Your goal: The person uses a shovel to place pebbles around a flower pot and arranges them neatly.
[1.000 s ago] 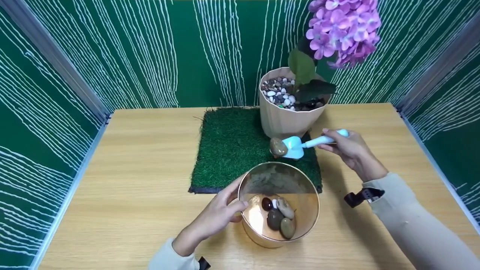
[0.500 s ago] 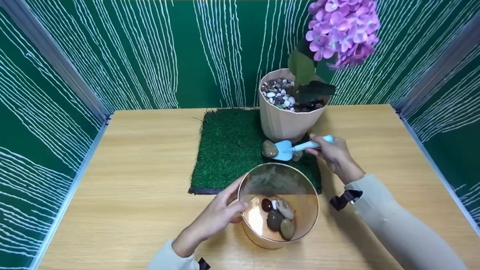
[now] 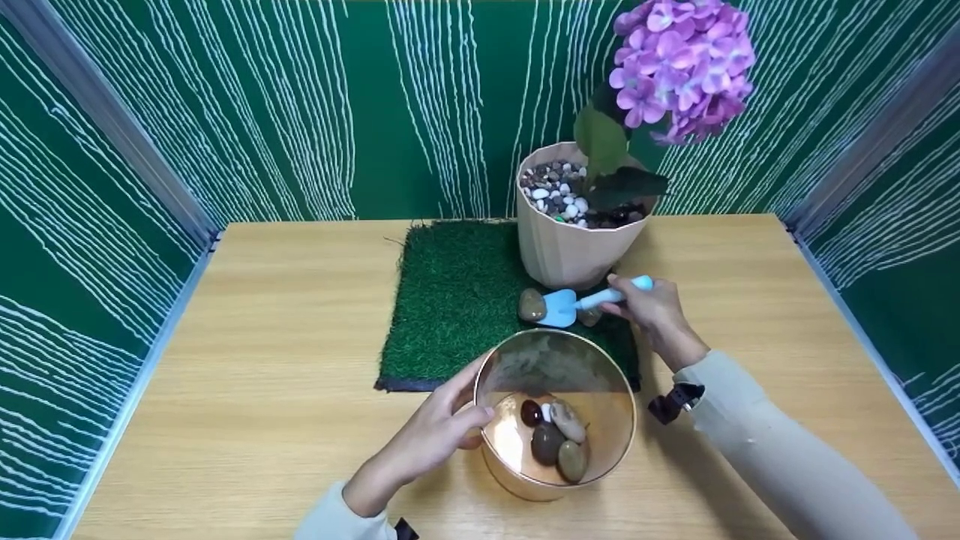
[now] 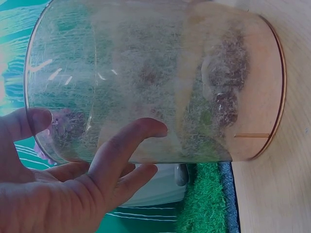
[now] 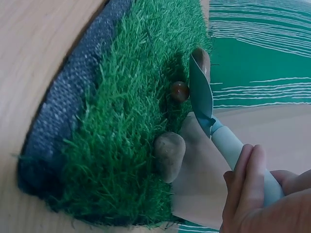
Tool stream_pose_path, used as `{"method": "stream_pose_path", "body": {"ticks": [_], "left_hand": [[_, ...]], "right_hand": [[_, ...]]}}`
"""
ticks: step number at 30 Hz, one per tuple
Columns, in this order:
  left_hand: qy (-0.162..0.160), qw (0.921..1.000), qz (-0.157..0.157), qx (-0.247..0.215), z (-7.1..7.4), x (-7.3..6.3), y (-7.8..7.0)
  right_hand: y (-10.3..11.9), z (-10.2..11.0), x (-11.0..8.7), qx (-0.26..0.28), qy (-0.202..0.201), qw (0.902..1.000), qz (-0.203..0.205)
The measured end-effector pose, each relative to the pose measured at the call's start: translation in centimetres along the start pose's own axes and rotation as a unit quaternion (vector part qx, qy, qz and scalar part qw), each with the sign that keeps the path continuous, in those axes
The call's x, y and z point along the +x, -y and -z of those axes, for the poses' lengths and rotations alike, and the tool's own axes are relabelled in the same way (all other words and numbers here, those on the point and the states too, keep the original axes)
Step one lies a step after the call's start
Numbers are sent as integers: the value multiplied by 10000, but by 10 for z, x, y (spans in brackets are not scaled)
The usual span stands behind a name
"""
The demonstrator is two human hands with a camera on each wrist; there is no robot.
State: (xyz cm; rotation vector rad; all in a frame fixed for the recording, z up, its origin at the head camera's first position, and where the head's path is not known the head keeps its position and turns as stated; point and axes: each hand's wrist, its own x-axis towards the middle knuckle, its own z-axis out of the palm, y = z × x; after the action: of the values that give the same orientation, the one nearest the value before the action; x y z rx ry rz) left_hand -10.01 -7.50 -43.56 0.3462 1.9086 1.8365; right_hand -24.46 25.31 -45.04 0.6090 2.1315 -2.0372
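Note:
My right hand point(image 3: 660, 315) grips the handle of a small light-blue garden trowel point(image 3: 559, 309) above the grass mat. On the far end of its blade rests a large brown stone point(image 3: 532, 305). In the right wrist view, a round reddish-brown stone point(image 5: 180, 91) and a grey-tan stone point(image 5: 170, 155) lie on the grass below the trowel. My left hand point(image 3: 442, 420) holds a clear amber-tinted cylindrical container point(image 3: 525, 487) by its left side, thumb hooked at the rim. Inside it sit several stones, among them a dark grey one point(image 3: 548, 444) and a tan one point(image 3: 572, 461).
A pale faceted flowerpot point(image 3: 570, 255) with pebbles and a purple hydrangea point(image 3: 682, 67) stands on the back right of the green grass mat point(image 3: 450, 300). The wooden table point(image 3: 262, 337) is bounded by green walls point(image 3: 262, 112) with white streaks.
The right hand has carried the trowel and its brown stone left and slightly toward me; a stone on the grass now shows beneath the handle. The left hand and container hold nearly still.

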Motion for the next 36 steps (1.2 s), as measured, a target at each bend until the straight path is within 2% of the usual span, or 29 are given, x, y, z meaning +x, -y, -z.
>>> {"method": "stream_pose_path", "body": {"ticks": [4, 13, 21, 27, 30, 33, 36], "left_hand": [[-14, 10000, 3, 9, 0, 1, 0], [76, 9999, -141, 8, 1, 1, 0], [50, 10000, -78, 14, 0, 1, -1], [60, 9999, -95, 17, 1, 1, -2], [45, 10000, -76, -9, 1, 1, -1], [51, 10000, -72, -30, 1, 0, -1], [84, 9999, -97, -48, 1, 0, -1]], "right_hand": [[4, -1, 1, -289, -117, 9995, 46], [5, -2, 5, -364, -323, 9987, 156], [10, 7, 0, -414, -269, 9986, 202], [20, 23, -9, -401, -73, 9988, 272], [29, 33, -16, -246, 81, 9994, 231], [40, 45, -29, 203, 290, 9990, 286], [51, 57, -44, 799, 550, 9940, 507]]}}
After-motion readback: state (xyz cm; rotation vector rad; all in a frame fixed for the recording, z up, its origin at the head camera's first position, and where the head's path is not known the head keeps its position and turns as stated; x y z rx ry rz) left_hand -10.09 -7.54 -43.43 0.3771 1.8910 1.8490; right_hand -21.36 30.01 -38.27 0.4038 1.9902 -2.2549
